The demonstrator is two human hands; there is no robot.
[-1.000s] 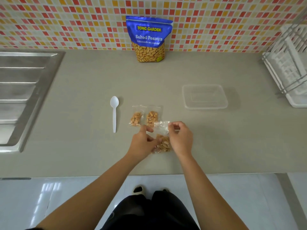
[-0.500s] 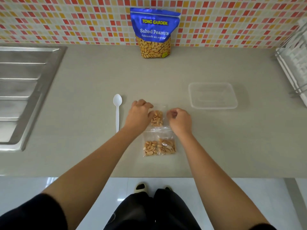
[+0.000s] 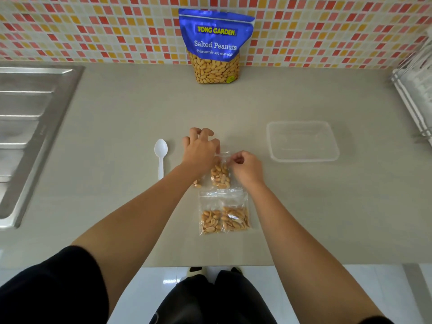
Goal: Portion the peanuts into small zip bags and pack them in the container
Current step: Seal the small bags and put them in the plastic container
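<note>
Head view: right hand [image 3: 245,167] pinched the top of a peanut bag [image 3: 219,176] on the desk [image 3: 117,160]; left hand [image 3: 201,150] curled over a second bag [image 3: 197,183], grip unclear. Third bag [image 3: 223,212] lay nearer the person, container [image 3: 303,141] well to the right.

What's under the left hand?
A small zip bag: only a peanut corner shows by the wrist. The left hand covers the rest; its grip is hidden.

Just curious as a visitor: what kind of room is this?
Probably a home kitchen: a stainless steel sink set into the countertop, a mosaic tile backsplash behind it, and a dish rack at the right edge.
</note>
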